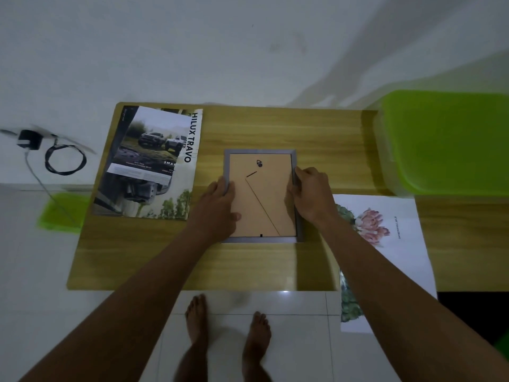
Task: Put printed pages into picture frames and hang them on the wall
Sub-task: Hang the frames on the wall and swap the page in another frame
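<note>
A grey picture frame point(260, 153) lies face down in the middle of the wooden table point(275, 128), its brown backing board point(264, 199) with a small hanger and a fold-out stand facing up. My left hand point(217, 208) rests on the frame's left edge, its fingers on the backing board. My right hand point(311, 194) grips the frame's right edge with curled fingers. A car brochure page point(148, 164) lies at the table's left. A flower print point(385, 232) lies at the right, partly under my right forearm.
A green plastic box point(446, 142) stands at the table's back right. A black charger with a coiled cable point(55, 155) lies on the white floor at the left, near a green lid point(63, 213). My bare feet stand at the table's front edge.
</note>
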`<control>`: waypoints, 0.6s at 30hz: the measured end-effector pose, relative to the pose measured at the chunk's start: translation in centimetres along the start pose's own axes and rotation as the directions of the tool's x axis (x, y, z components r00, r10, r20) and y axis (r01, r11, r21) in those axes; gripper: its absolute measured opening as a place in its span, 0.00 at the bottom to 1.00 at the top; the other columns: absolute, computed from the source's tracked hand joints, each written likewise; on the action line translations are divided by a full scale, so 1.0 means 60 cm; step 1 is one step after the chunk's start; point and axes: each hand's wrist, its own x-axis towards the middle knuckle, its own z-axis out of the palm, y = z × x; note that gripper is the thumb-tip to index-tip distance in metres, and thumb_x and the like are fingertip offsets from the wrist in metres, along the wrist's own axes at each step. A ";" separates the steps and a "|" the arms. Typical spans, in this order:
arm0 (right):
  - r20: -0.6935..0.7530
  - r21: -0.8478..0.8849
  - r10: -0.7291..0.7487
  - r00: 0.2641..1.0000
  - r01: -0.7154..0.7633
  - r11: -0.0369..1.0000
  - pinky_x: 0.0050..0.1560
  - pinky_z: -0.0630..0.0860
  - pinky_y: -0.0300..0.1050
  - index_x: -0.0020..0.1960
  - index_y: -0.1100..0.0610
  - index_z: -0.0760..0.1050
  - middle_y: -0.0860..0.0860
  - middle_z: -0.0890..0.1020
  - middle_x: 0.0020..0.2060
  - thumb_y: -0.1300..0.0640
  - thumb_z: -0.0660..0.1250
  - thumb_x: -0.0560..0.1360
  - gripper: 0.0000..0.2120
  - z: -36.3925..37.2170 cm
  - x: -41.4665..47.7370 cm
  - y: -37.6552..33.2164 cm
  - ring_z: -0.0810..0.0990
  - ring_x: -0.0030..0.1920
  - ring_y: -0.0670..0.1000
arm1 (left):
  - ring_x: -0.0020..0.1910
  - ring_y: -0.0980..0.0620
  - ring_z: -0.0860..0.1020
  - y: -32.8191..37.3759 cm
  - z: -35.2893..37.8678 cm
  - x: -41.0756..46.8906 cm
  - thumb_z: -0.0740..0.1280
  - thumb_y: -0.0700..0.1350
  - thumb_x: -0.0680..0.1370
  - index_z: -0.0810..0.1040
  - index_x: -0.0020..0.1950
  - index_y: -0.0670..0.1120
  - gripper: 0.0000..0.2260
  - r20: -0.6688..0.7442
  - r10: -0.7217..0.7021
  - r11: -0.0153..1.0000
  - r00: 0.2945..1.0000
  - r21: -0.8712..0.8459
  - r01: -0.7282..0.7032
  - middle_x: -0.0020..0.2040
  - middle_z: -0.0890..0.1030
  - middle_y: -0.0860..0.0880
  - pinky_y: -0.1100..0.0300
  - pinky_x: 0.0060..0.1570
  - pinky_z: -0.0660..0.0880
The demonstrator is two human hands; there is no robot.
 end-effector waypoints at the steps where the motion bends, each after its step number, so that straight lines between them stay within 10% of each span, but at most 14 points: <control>1: 0.003 -0.029 -0.023 1.000 0.023 0.999 0.65 0.70 0.56 0.70 0.62 0.71 0.59 0.74 0.66 0.58 0.61 0.81 0.19 -0.001 -0.006 -0.002 0.68 0.66 0.62 | 0.78 0.42 0.47 -0.001 0.001 0.000 0.64 0.52 0.80 0.48 0.79 0.42 0.36 -0.006 0.003 1.000 1.000 0.005 -0.003 0.80 0.46 0.43 0.46 0.74 0.53; 12: 0.099 -0.079 -0.198 0.975 0.206 0.975 0.77 0.50 0.59 0.79 0.59 0.55 0.57 0.55 0.80 0.47 0.53 0.84 0.28 0.030 -0.082 0.002 0.49 0.80 0.57 | 0.78 0.45 0.42 -0.024 0.023 -0.047 0.64 0.65 0.74 0.40 0.79 0.42 0.48 0.034 0.013 0.998 0.999 -0.055 -0.011 0.80 0.42 0.44 0.46 0.76 0.47; 18: 0.124 -0.109 -0.398 0.909 0.411 0.905 0.72 0.61 0.66 0.68 0.55 0.72 0.58 0.68 0.71 0.47 0.53 0.81 0.20 0.056 -0.134 -0.021 0.62 0.74 0.61 | 0.78 0.45 0.40 -0.024 0.035 -0.051 0.66 0.66 0.73 0.37 0.78 0.42 0.51 0.056 0.011 1.000 0.998 -0.027 -0.010 0.80 0.40 0.45 0.44 0.75 0.45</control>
